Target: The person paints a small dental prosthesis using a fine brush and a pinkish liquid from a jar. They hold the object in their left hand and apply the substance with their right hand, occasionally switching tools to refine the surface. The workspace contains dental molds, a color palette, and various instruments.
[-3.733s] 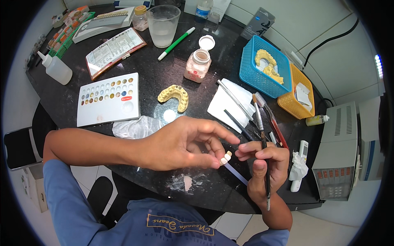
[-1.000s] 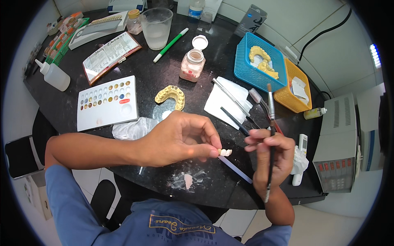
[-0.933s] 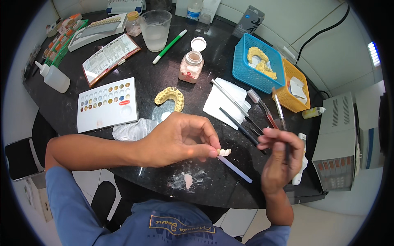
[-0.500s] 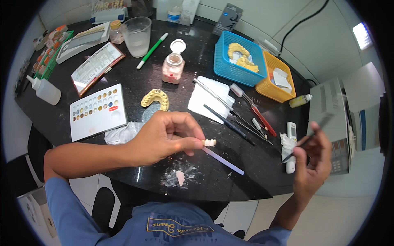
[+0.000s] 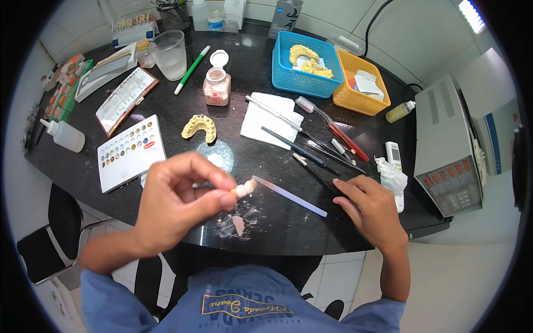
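Between thumb and index finger, my left hand [image 5: 180, 202] pinches a small dental bridge [image 5: 245, 188] of joined white tooth crowns above the black bench. My right hand [image 5: 369, 211] is low at the right, thumb and index finger apart. Their tips lie at the end of a slim black tool [image 5: 315, 173] that rests on the bench and has a pale tip. A lavender stick [image 5: 294, 198] lies between the hands, its far end close to the bridge. Below the bridge, pinkish powder [image 5: 238, 226] is smeared on the bench.
A yellow dental cast [image 5: 199, 129] and open powder jar [image 5: 216, 87] stand beyond. Brushes and instruments cross a white tissue [image 5: 269, 119]. Blue [image 5: 280, 77] and yellow baskets [image 5: 355, 105] are at the back, a white palette [image 5: 125, 176] left, a grey appliance [image 5: 444, 122] right.
My right hand has come down and left, and the black tool it held raised now lies on the bench. My left hand has moved left and nearer with the bridge. The view has shifted slightly.
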### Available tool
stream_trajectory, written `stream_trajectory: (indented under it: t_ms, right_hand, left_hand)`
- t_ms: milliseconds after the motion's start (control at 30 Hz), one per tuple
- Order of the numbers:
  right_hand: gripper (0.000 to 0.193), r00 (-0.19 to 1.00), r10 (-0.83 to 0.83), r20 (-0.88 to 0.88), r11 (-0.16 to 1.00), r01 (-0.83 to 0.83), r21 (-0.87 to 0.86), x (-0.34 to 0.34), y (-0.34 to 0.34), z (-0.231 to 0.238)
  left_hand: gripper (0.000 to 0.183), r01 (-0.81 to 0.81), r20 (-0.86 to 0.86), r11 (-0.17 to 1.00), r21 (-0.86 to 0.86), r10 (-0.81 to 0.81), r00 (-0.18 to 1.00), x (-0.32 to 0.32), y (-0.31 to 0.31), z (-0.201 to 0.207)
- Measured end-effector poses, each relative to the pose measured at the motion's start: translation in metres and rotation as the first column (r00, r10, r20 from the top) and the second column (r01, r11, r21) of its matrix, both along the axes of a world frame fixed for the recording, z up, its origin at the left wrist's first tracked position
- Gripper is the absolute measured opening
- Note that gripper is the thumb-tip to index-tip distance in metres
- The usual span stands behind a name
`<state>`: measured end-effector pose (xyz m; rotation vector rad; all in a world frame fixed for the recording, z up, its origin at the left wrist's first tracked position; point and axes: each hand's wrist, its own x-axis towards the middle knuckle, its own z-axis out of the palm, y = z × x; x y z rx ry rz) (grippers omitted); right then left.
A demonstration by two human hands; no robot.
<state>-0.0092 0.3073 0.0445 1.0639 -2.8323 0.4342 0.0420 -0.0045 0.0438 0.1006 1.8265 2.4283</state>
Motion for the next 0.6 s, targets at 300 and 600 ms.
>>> stream_trajectory:
  t_ms: [300,600]
  right_hand:
    - [0.011,0.985,0.096,-0.147,0.96,-0.131,-0.247,-0.058,-0.063,0.004]
    - [0.012,0.987,0.114,-0.114,0.992,-0.119,-0.04,-0.103,-0.112,-0.015]
  left_hand:
    - [0.013,-0.304,0.041,0.948,0.093,0.302,0.953,0.062,0.026,-0.038]
    - [0.015,-0.372,0.021,0.921,0.12,0.372,0.928,0.071,0.036,-0.048]
